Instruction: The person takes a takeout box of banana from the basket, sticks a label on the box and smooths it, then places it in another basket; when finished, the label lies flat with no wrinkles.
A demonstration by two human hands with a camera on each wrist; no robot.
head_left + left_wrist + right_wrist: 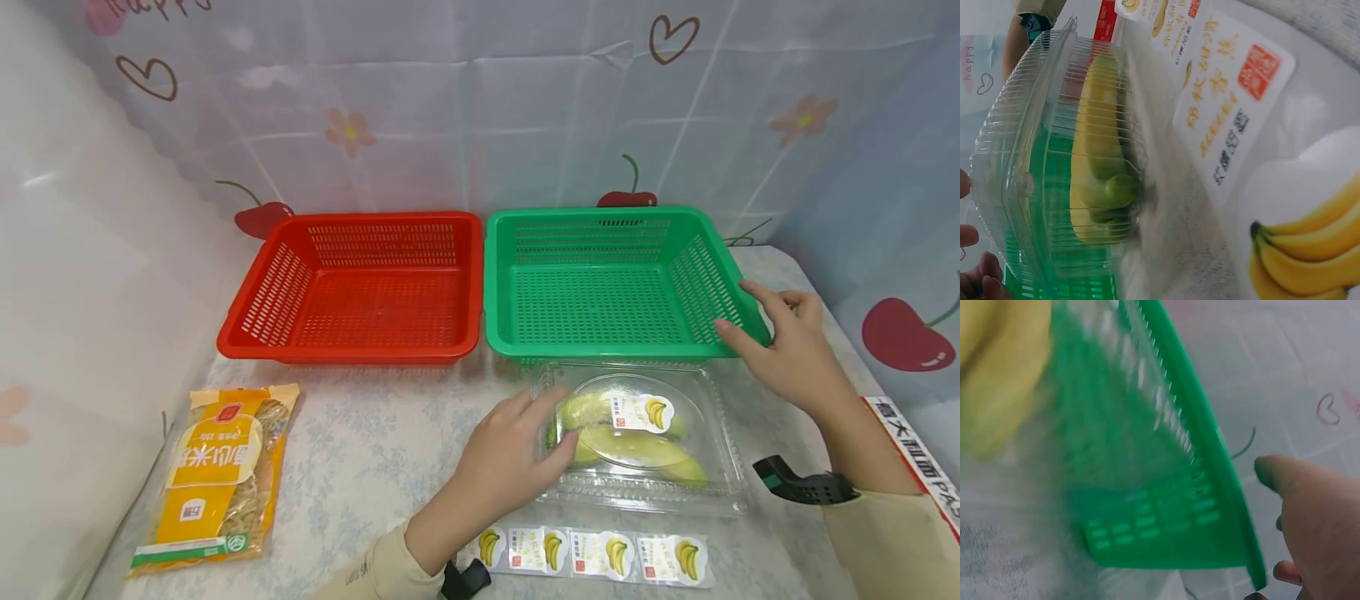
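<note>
A clear plastic clamshell box with yellow-green bananas inside lies in front of the green basket. A banana sticker is on its lid. At the box's left side is my left hand, fingers spread over the lid's edge; whether they touch it is hard to tell. My right hand hovers by the right rim of the green basket, fingers loosely bent and holding nothing. The right wrist view shows that hand apart from the basket's rim.
A red basket stands left of the green one. On the left lies a yellow food packet. A strip of banana stickers lies at the front. A printed strip runs along the right edge.
</note>
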